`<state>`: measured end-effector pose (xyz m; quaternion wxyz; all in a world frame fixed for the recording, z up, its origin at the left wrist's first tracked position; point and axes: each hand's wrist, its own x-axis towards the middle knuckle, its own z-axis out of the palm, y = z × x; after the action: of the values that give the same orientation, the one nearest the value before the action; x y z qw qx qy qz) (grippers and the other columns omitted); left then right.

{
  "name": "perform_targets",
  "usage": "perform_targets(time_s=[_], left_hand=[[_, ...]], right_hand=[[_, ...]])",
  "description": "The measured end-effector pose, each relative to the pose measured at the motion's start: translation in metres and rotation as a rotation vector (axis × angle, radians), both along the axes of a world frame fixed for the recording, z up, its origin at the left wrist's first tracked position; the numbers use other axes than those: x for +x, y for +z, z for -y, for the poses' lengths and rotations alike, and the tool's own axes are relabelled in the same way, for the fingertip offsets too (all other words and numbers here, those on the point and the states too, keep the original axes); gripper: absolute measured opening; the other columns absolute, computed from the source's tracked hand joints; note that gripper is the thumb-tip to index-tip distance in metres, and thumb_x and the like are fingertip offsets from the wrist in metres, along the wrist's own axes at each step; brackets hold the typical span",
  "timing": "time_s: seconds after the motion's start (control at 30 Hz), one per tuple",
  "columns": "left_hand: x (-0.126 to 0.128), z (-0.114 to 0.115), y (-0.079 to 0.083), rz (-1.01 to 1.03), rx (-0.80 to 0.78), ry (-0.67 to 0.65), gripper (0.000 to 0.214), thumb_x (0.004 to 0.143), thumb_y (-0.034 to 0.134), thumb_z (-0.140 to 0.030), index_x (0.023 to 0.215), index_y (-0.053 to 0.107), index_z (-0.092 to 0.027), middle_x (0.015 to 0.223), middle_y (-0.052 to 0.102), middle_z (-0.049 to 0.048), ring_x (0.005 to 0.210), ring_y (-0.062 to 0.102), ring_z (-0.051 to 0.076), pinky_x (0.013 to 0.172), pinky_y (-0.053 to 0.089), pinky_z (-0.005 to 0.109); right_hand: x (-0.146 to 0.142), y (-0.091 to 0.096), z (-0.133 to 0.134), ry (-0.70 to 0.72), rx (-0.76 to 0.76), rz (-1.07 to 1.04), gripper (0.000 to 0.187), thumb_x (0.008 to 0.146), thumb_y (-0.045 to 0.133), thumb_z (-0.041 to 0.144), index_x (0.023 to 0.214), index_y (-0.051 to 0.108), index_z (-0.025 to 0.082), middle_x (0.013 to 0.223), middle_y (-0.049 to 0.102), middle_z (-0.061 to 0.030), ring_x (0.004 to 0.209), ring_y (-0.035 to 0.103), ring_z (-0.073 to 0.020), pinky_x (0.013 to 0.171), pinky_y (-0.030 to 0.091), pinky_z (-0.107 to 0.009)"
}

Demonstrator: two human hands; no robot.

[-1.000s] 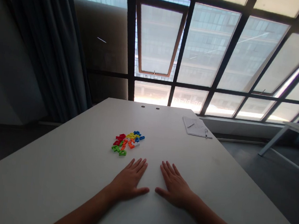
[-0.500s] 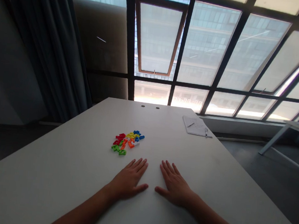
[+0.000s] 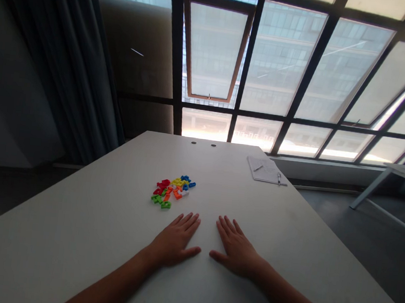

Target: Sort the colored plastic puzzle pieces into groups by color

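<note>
The left hand [image 3: 174,240] and right hand [image 3: 237,249] lie flat, spread wide and empty on the worktop [image 3: 72,215], palms down as if at rest, with the heap of coloured plastic pieces [image 3: 172,191] just ahead of the left hand, within easy reach.

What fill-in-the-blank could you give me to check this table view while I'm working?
The left hand and right hand both lie ____ on the white table, palms down.
The pile of colored plastic puzzle pieces lies closer to the ____ hand.
The notepad lies near the table's far edge, to the ____ of both hands.

Missing words: flat; left; right.
</note>
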<state>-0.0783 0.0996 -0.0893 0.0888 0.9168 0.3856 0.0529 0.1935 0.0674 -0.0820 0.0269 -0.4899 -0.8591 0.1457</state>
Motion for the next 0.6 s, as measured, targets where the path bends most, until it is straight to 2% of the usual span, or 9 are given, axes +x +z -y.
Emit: perform_targets(time_s=[0.43, 0.6], left_hand=[[-0.0017, -0.0013, -0.003, 0.03, 0.005, -0.007, 0.085, 0.096, 0.035, -0.074, 0.163, 0.023, -0.024, 0.166, 0.022, 0.0102, 0.154, 0.021, 0.029, 0.126, 0.016, 0.048], [-0.0013, -0.0006, -0.002, 0.017, 0.0, -0.002, 0.086, 0.096, 0.034, -0.074, 0.162, 0.023, -0.022, 0.166, 0.021, 0.0105, 0.154, 0.02, 0.028, 0.126, 0.016, 0.048]], right_hand=[[0.0011, -0.0015, -0.0007, 0.004, 0.008, -0.001, 0.098, 0.094, 0.033, 0.079, 0.163, 0.013, 0.012, 0.168, 0.005, -0.0136, 0.156, 0.001, -0.0298, 0.127, 0.0, -0.047], [0.0003, 0.0013, 0.0, 0.002, 0.003, 0.002, 0.1, 0.093, 0.032, 0.08, 0.162, 0.015, 0.01, 0.168, 0.006, -0.0154, 0.156, 0.001, -0.0297, 0.127, 0.0, -0.047]])
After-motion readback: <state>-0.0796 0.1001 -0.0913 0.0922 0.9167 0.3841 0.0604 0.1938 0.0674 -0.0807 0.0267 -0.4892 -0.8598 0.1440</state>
